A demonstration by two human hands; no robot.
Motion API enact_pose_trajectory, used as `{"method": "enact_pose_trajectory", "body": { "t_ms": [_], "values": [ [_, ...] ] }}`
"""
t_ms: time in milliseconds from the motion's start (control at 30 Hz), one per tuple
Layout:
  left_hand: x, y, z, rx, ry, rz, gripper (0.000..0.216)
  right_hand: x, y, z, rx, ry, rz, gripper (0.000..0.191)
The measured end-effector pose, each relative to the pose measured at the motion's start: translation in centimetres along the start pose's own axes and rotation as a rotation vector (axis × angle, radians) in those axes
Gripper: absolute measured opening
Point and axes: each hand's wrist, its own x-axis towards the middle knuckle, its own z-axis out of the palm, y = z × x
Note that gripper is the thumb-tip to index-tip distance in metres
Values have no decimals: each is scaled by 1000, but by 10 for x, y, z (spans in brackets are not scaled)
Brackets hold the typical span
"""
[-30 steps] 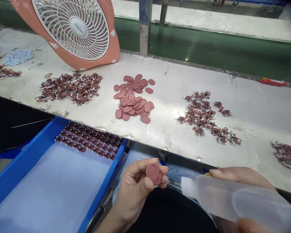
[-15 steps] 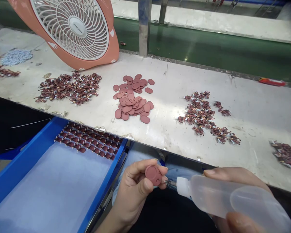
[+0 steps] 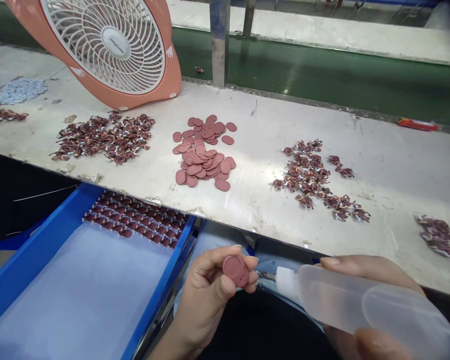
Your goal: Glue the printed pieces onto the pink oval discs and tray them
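Observation:
Between the thumb and fingers of my left hand (image 3: 213, 295) is a reddish-brown oval plastic base (image 3: 236, 270), with a round recess and small holes facing me. My right hand (image 3: 375, 275) is wrapped round a translucent squeeze bottle (image 3: 333, 295) with a white cap and a thin metal nozzle. The nozzle points left, its tip close to the base's right edge; whether they touch I cannot tell. Beyond my hands, on the bench, lies a pile of similar oval bases (image 3: 204, 160). To its right is a cluster of small brown figures (image 3: 307, 172).
An orange fan (image 3: 176, 75) stands at the back left, near a bigger heap of figures (image 3: 105, 137). A blue tray (image 3: 60, 215) at lower left holds rows of figures on bases. A red packet (image 3: 418, 124) lies by the green conveyor (image 3: 322, 75). More figures (image 3: 438, 235) lie far right.
The bottle has shifted slightly right and its nozzle has risen a little beside the base. My left hand keeps the same grip. The whole view has shifted slightly.

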Motion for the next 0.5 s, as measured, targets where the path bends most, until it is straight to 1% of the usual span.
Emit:
{"method": "enact_pose_trajectory", "body": {
  "t_ms": [167,267,500],
  "values": [
    [0,-1,-1,1,19,-10,25,5,8,-1,88,-54,-86,34],
    [-1,-2,-1,3,31,-9,24,6,12,-4,90,-53,-68,34],
    [0,-1,-1,15,52,-16,25,5,14,-3,118,-46,-95,31]
  ]
}}
